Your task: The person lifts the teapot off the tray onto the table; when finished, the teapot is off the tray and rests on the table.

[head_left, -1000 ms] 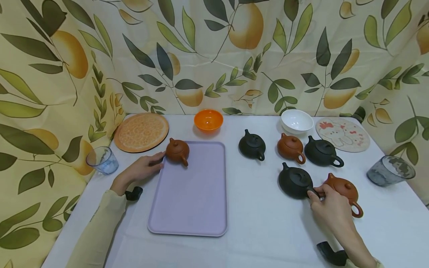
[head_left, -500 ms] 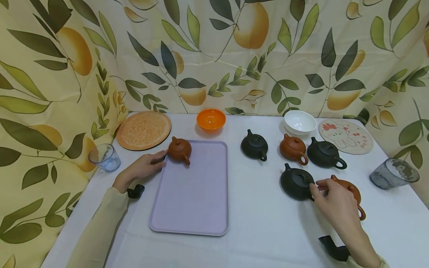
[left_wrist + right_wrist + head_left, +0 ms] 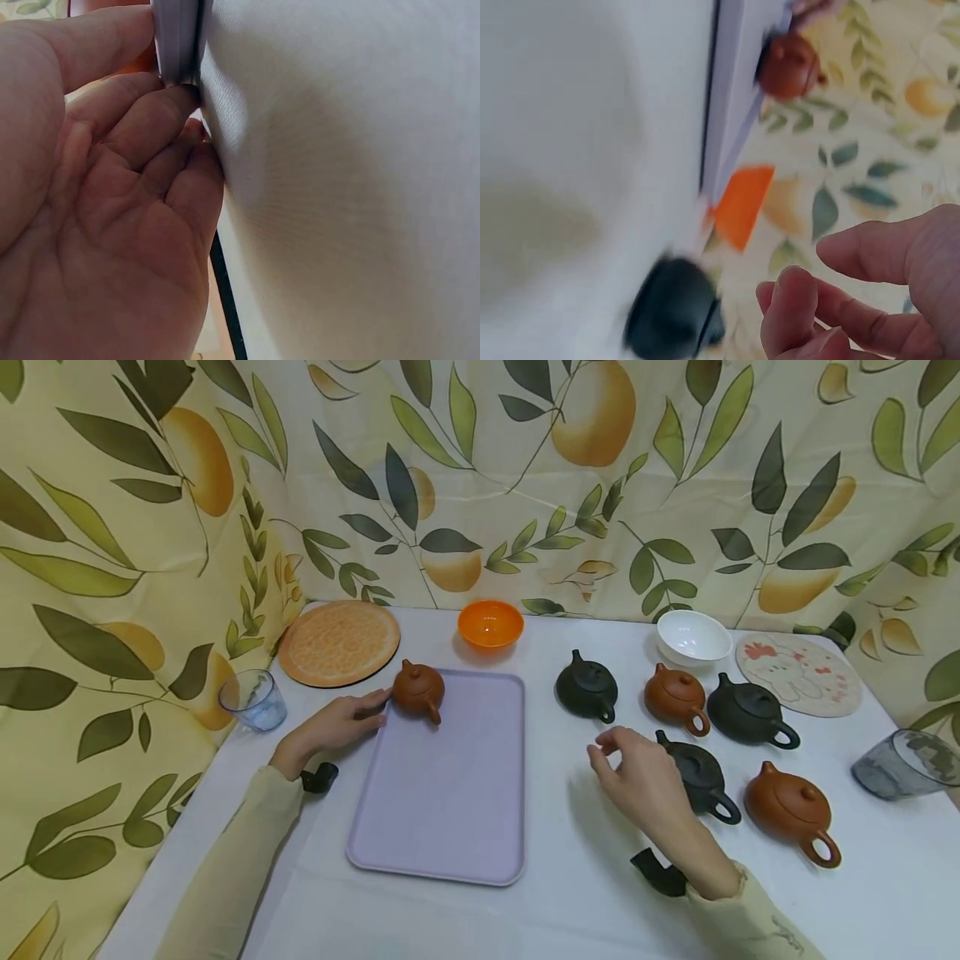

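Note:
A lilac rectangular tray [image 3: 442, 793] lies on the white table, with a small brown teapot [image 3: 418, 689] on its far left corner. My left hand [image 3: 337, 727] grips the tray's left rim beside that teapot. The left wrist view shows the thumb [image 3: 112, 45] at the tray's rim and the fingers curled under its edge. My right hand [image 3: 637, 777] is above the table with thumb and fingers loosely bent and apart, holding nothing. Just right of it sits a black teapot [image 3: 697, 772], partly hidden. A smaller black teapot [image 3: 587, 687] stands beyond the fingertips.
Right of these are a brown teapot [image 3: 675, 696], a black one [image 3: 750, 710] and a larger brown one [image 3: 787, 806]. At the back stand an orange bowl [image 3: 491, 627], a white bowl [image 3: 693, 639] and round mats [image 3: 341, 643]. Glasses [image 3: 258, 702] stand at both sides.
My right hand has left the handle of the near black teapot and moved left, away from it. The left hand stays at the tray rim. The head view has shifted slightly.

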### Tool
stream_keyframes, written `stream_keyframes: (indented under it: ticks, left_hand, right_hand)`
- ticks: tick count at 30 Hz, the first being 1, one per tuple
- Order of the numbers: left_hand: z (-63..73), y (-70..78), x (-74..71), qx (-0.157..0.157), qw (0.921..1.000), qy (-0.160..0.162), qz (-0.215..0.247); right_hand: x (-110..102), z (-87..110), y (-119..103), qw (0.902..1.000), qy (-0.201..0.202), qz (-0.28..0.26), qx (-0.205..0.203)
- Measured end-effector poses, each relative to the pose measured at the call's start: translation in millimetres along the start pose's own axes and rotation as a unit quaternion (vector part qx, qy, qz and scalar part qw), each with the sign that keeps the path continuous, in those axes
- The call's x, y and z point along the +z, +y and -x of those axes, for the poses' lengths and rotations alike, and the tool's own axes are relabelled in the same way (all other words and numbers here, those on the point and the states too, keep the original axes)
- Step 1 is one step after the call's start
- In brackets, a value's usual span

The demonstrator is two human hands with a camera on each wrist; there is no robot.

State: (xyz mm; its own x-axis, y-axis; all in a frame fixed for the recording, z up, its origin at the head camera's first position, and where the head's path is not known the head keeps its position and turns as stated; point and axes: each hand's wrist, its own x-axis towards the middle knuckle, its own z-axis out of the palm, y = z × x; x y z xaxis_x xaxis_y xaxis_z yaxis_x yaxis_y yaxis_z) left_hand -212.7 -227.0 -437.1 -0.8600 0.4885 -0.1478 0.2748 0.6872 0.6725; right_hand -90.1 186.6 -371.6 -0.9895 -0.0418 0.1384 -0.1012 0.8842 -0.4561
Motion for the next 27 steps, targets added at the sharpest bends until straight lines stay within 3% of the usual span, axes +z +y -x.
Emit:
stream_keyframes:
  ticks: [9,15,21,27]
  left_hand:
    - [-3.3,4.1,-2.6,-0.027,0.9996,-0.005,0.005]
    - [-3.6,4.0,-4.5,0.003,1.0000,0.004,-0.004]
    - [-3.7,2.8,-5.8,0.001,1.0000,0.004,0.001]
    - [-1.9,0.6,-2.8,-0.006,0.9999,-0.001,0.015]
  right_hand:
    - [38,-37.7,-50,0.9956,-0.021,-0.007,-0.091]
    - [64,-58.5,-84,0.9915,-0.058,-0.025,-0.113]
    - [89,-76.0,-109,0.9872,-0.076,-0.035,-0.136]
    - [104,-85.8,-126,0.9875,-0.090,-0.043,-0.122]
